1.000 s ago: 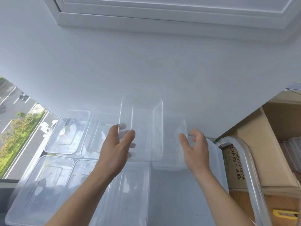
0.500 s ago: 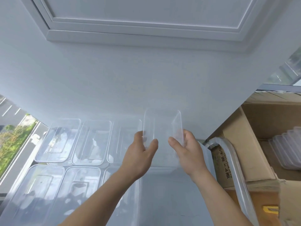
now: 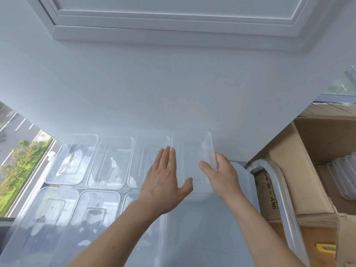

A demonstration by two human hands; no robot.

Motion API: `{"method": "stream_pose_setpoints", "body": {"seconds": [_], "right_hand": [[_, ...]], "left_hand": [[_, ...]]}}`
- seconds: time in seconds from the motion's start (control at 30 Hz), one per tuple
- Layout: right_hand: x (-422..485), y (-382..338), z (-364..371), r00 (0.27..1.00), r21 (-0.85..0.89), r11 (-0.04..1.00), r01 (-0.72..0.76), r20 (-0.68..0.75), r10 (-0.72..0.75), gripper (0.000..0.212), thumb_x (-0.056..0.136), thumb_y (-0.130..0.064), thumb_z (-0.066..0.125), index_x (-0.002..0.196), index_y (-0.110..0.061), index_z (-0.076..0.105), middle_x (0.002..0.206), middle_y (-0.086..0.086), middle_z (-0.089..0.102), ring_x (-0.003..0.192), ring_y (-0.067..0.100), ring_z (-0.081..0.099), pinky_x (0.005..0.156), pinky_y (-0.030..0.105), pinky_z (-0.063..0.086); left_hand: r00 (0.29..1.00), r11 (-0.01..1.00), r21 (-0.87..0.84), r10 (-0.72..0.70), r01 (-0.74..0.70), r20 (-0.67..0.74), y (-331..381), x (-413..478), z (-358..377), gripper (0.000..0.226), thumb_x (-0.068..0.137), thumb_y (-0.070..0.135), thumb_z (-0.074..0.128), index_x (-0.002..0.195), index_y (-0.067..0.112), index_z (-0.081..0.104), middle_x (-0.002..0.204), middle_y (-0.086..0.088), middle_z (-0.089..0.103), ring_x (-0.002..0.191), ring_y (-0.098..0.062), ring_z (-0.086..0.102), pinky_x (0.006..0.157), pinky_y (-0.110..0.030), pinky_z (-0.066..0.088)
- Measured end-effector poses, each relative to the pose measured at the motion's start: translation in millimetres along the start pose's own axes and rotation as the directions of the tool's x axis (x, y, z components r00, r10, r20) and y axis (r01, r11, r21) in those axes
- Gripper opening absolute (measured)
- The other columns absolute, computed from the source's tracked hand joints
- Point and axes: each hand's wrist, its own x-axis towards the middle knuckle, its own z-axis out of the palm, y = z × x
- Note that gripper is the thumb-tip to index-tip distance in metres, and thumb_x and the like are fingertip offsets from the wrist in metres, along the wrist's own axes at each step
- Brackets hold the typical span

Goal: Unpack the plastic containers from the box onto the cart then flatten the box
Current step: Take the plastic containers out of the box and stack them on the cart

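A clear container (image 3: 190,164) is seen at the right end of the back row on the cart (image 3: 192,239), just beside three other containers (image 3: 110,161) lined up to its left. Whether it lies flat on the cart cannot be told. Its right rim is pinched by the right hand (image 3: 221,176), with the thumb laid on the inner side of the wall and the other fingers curled round the outside. The left hand (image 3: 163,182) is held flat over the seam between this container and its neighbour. Its four fingers are kept straight and pressed together and the thumb is spread out to the right; contact with the plastic cannot be made out. A front row (image 3: 38,218) of more clear containers is set nearer the person, the rightmost partly hidden by the left forearm. The cart's metal handle (image 3: 281,191) is seen to the right of the right hand. Just beyond it the cardboard box (image 3: 308,170) is stood open, with a stack (image 3: 342,178) of containers left inside. A yellow object (image 3: 325,249) is partly shown at the lower right, too cut off to be named. A white wall (image 3: 154,83) is seen beyond the cart, and a road and greenery are shown through a window (image 3: 19,151) at the left.
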Motion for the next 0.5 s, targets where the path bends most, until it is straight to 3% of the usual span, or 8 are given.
{"method": "stream_pose_setpoints", "body": {"seconds": [0.13, 0.27, 0.43, 0.5], "right_hand": [[-0.4, 0.8, -1.8, 0.999, 0.004, 1.000, -0.001, -0.042, 0.001, 0.013, 0.087, -0.041, 0.065, 0.099, -0.040, 0.060, 0.109, -0.018, 0.060, 0.101, 0.001, 0.054, 0.087, 0.030, 0.043], [-3.0, 1.6, -3.2, 0.999, 0.069, 0.997, -0.042, -0.025, 0.044, 0.022, 0.090, -0.040, 0.064, 0.108, -0.028, 0.062, 0.103, -0.016, 0.068, 0.102, 0.008, 0.062, 0.090, 0.033, 0.048], [-9.6, 4.4, -1.6, 0.996, 0.201, 0.976, -0.085, 0.023, 0.082, 0.027, 0.090, -0.039, 0.066, 0.116, -0.036, 0.058, 0.108, -0.026, 0.066, 0.101, -0.011, 0.058, 0.088, 0.022, 0.046], [-11.5, 7.6, 0.1, 0.993, 0.243, 0.963, -0.118, 0.043, 0.111, 0.032, 0.088, -0.043, 0.067, 0.118, -0.037, 0.059, 0.111, -0.024, 0.066, 0.106, -0.008, 0.059, 0.092, 0.025, 0.046]], "left_hand": [[0.999, 1.000, 0.008, 0.024, -0.025, 0.049, -1.3, 0.7, -3.4, 0.106, 0.088, 0.065, 0.049, 0.156, 0.013, -0.014, 0.165, 0.003, -0.019, 0.150, -0.009, -0.020, 0.123, -0.027, 0.000], [0.990, 0.998, -0.016, 0.056, -0.054, 0.129, -2.6, 3.2, -5.9, 0.122, 0.079, 0.073, 0.057, 0.155, 0.015, -0.019, 0.164, 0.006, -0.020, 0.149, -0.006, -0.020, 0.124, -0.030, 0.004], [0.984, 0.997, -0.020, 0.079, -0.076, 0.158, -6.8, 2.7, -8.8, 0.129, 0.075, 0.072, 0.064, 0.154, 0.015, -0.020, 0.165, 0.009, -0.015, 0.151, -0.005, -0.014, 0.123, -0.026, 0.004], [0.984, 0.997, -0.037, 0.076, -0.071, 0.158, -8.0, 3.1, -8.9, 0.128, 0.075, 0.071, 0.065, 0.155, 0.016, -0.019, 0.165, 0.010, -0.014, 0.151, -0.005, -0.012, 0.123, -0.026, 0.006]]}}
